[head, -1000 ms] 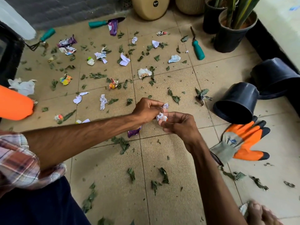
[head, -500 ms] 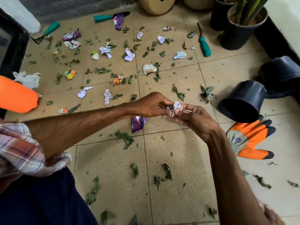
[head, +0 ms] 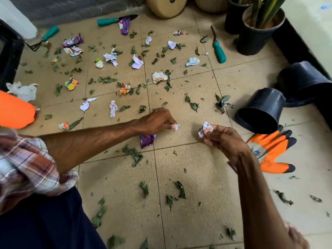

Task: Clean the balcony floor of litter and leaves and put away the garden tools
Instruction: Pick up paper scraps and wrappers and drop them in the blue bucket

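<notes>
Half a second back, both hands were joined at one bit of paper. Now they have been pulled apart, and a piece is held in each. A small white scrap (head: pixel 175 127) is pinched by the fingertips of the left hand (head: pixel 158 121), down near the floor (head: pixel 197 177). A bigger crumpled paper ball (head: pixel 205 129) is gripped between the thumb and curled fingers of the right hand (head: pixel 224 141). A purple wrapper (head: pixel 147 140) is seen lying on the tiles just below the left hand.

Very little of the job looks done. Many paper bits and shiny wrappers are scattered over the tiles, and green leaves (head: pixel 192 105) are spread nearly everywhere, close by and far off. No bin or bag can be seen, so where the litter is being put cannot be told.

The garden tools have not been put away yet. A trowel (head: pixel 115 20) is left by the far wall, a small rake (head: pixel 45 37) at the far left, and a third teal-handled tool (head: pixel 218 51) beside the plant pots. An orange glove (head: pixel 269 151) is laid flat on the floor near the right wrist. A black pot (head: pixel 260 110) is tipped on its side just behind the glove, with a second black pot (head: pixel 303 79) further back. So it is judged that the picking up has only been started, and almost all of it is left.
</notes>
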